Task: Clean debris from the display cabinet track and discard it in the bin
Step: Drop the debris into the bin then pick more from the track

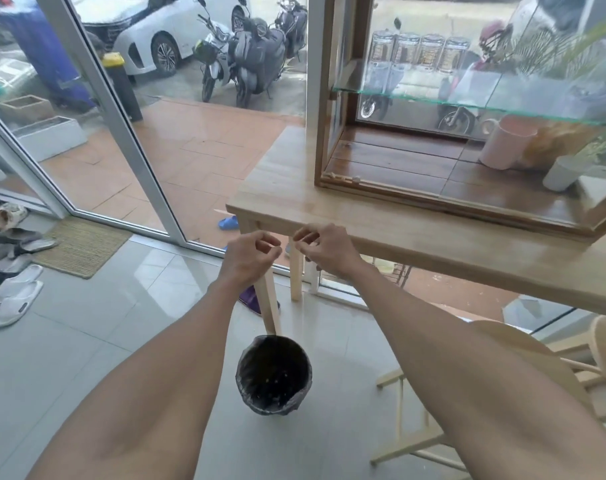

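Observation:
My left hand (248, 256) and my right hand (324, 249) hang side by side in front of the table's near edge, above the floor, both with fingertips pinched together. Whatever they pinch is too small to make out. Below them on the floor stands a small round bin (274, 375) lined with a black bag, small pale bits lying at its bottom. The wooden display cabinet (320, 98) with glass walls stands on the table. Small pale bits of debris (343, 178) lie in its front track (398, 192) near the left corner.
The wooden table (294, 195) juts out beside large glass doors (121, 133). A pink cup (506, 143) and a white cup (563, 173) sit inside the cabinet. A light wooden chair (537, 358) is at lower right. Slippers (17, 296) and a mat (83, 245) lie at left.

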